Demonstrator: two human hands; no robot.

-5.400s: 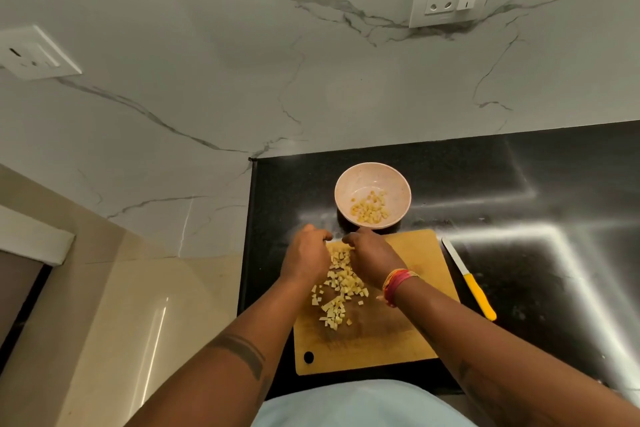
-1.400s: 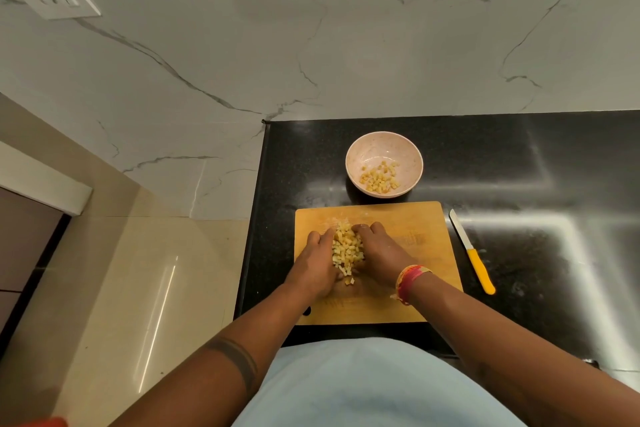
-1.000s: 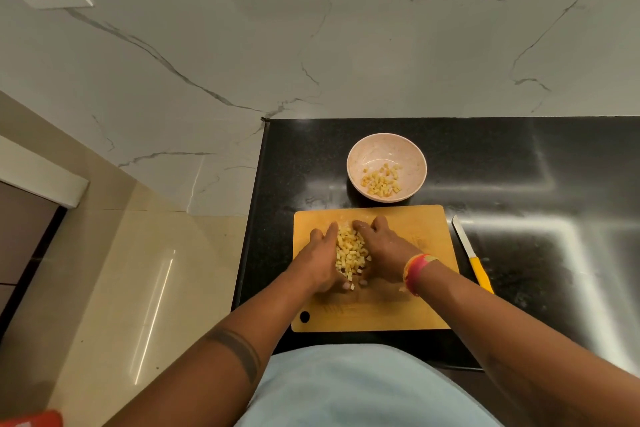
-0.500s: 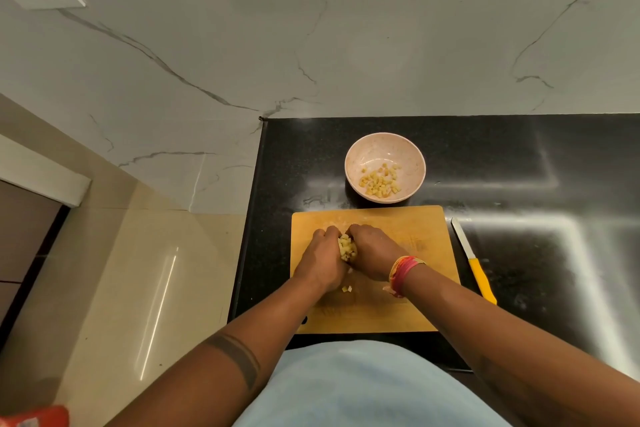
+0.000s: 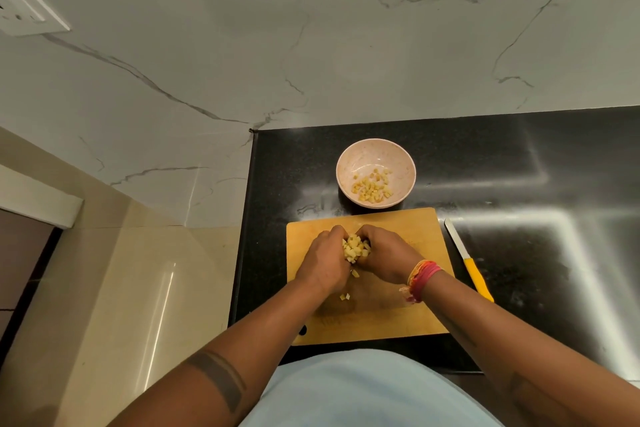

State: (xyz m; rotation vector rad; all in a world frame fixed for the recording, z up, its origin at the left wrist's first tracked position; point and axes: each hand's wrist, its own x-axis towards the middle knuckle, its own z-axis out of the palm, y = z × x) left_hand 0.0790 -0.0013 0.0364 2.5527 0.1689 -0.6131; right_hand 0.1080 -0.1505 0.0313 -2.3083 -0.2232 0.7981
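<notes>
Cupping diced pieces [image 5: 355,248] between left hand [image 5: 325,263] and right hand [image 5: 388,255].

We look down on a glossy black stone counter [image 5: 519,166]. A wooden cutting board [image 5: 408,319] lies flat on it at the near edge. Just beyond the board's far edge stands a pale pink bowl [image 5: 360,159]. Just right of the board lies a knife [image 5: 468,262] with a yellow handle, its blade pointing away from us.
</notes>
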